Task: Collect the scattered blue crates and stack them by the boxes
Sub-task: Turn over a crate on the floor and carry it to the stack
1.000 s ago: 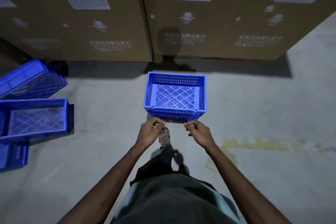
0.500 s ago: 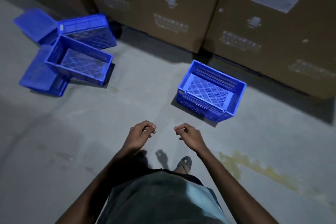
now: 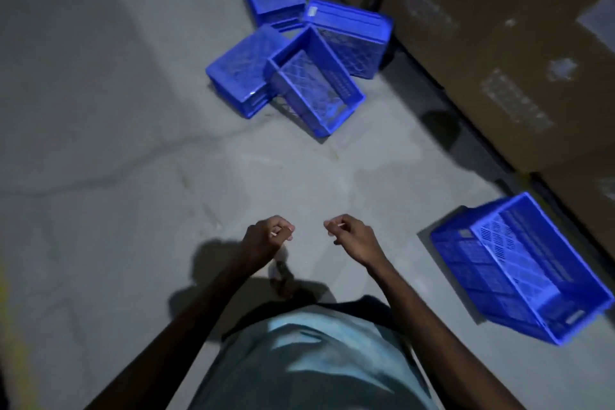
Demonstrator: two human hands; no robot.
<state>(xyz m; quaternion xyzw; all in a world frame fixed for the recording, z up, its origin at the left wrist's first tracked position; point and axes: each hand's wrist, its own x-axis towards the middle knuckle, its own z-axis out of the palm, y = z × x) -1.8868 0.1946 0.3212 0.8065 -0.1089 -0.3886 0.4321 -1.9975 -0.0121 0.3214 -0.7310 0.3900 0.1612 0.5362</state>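
Bare concrete floor (image 3: 116, 143) spread wide to the left and ahead. Tall cardboard boxes (image 3: 499, 43) walled off the right edge. Four blue crates (image 3: 312, 83) lay heaped together ahead against the boxes, one open with its lattice bottom showing. A single crate (image 3: 519, 266) sat at right, near the boxes' foot. The left hand (image 3: 266, 238) and right hand (image 3: 352, 236) hung curled, apart, gripping no crate.

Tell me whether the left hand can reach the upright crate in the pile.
Probably not yet: the left hand hangs well short of the upright crate. Bare floor lies between, so nothing blocks it after a step forward.
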